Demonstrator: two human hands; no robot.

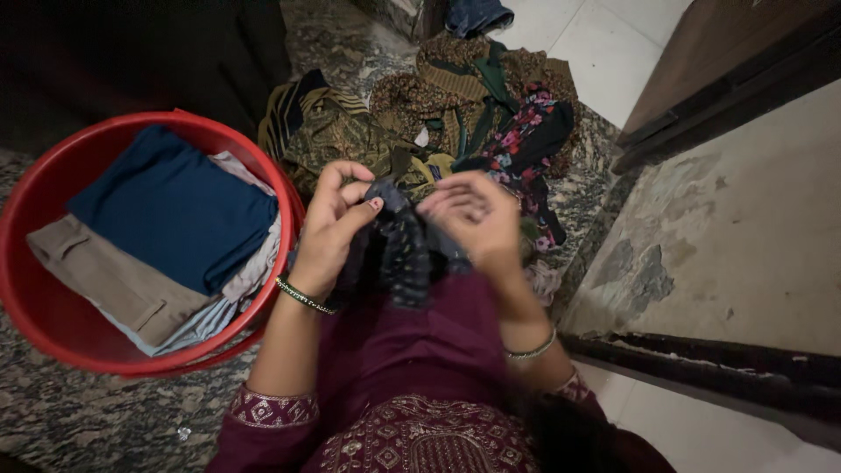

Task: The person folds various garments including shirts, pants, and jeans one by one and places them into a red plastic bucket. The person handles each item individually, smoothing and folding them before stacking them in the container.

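Both hands are pinching the dark, white-dotted soft cloth (405, 250) between them, the left hand (328, 229) and right hand (477, 223) closing their fingers on its upper edge while its length is hanging down below the fingertips toward the lap.

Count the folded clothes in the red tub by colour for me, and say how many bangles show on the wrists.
Dark blue folded cloth in the red tub: 1
Beige folded cloth: 1
Pale grey-blue folded cloth: 1
Bangles: 2, one by the left hand, one by the right hand
Total: 5
Both hands grip a dark dotted cloth.
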